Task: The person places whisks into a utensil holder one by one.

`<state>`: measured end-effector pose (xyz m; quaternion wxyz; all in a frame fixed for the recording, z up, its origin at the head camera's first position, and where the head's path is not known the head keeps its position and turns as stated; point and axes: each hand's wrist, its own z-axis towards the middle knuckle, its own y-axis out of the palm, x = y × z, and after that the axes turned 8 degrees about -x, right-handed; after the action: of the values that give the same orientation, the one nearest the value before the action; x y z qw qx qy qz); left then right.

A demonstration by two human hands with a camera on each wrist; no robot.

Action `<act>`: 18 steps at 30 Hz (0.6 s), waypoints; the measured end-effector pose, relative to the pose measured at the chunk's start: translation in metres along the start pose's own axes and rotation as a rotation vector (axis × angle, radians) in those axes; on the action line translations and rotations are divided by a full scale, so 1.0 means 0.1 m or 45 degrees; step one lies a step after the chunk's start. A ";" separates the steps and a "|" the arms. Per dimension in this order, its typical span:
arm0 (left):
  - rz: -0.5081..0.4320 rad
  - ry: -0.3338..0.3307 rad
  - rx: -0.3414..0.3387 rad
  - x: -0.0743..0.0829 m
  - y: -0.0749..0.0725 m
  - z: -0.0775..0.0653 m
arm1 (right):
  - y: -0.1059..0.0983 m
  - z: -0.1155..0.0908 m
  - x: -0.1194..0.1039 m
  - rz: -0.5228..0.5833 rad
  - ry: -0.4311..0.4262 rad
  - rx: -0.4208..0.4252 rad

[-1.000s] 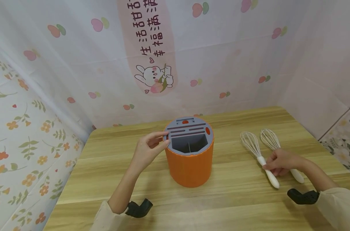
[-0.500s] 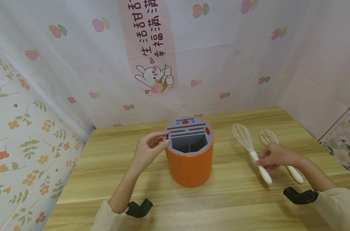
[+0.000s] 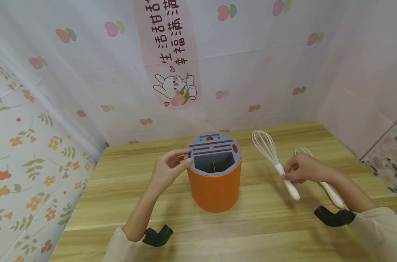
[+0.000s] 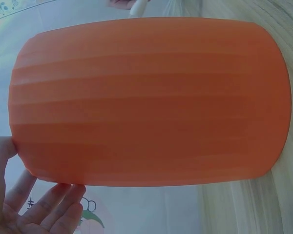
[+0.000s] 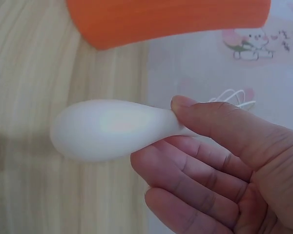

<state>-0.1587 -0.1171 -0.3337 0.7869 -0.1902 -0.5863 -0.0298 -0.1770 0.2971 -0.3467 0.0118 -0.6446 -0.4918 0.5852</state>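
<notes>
An orange utensil holder (image 3: 215, 193) with a grey slotted top stands upright on the table in the head view. My left hand (image 3: 167, 169) holds its upper left rim between thumb and fingers; in the left wrist view the holder's ribbed wall (image 4: 151, 107) hides most of the background. To the right, my right hand (image 3: 302, 169) pinches a white-handled whisk (image 3: 288, 185) by the handle. Its wire end points up and left, and it is raised off the table. The right wrist view shows the handle's rounded end (image 5: 112, 129) jutting out past thumb and fingertips.
A second whisk (image 3: 331, 195) lies on the wooden table (image 3: 126, 203), partly behind my right hand and forearm. Printed curtains (image 3: 251, 65) stand close behind the table and along its sides. A black device (image 3: 157, 235) sits on each wrist.
My right hand has lifted the whisk from the table and carried it left, towards the utensil holder. The left hand keeps its place on the rim, and the second whisk stays where it was.
</notes>
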 end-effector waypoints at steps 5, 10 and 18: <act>0.001 0.005 -0.006 0.00 0.00 0.00 | -0.01 0.01 -0.17 -0.109 -0.074 0.041; -0.006 0.006 -0.007 0.01 0.00 -0.01 | -0.01 0.01 -0.39 -0.203 -0.112 0.073; -0.003 0.008 0.000 0.02 0.01 -0.02 | 0.00 0.01 -0.79 -0.394 -0.257 0.118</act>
<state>-0.1565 -0.1166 -0.3326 0.7887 -0.1894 -0.5840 -0.0314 -0.1645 0.2447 -0.2883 0.0819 -0.4978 -0.5565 0.6601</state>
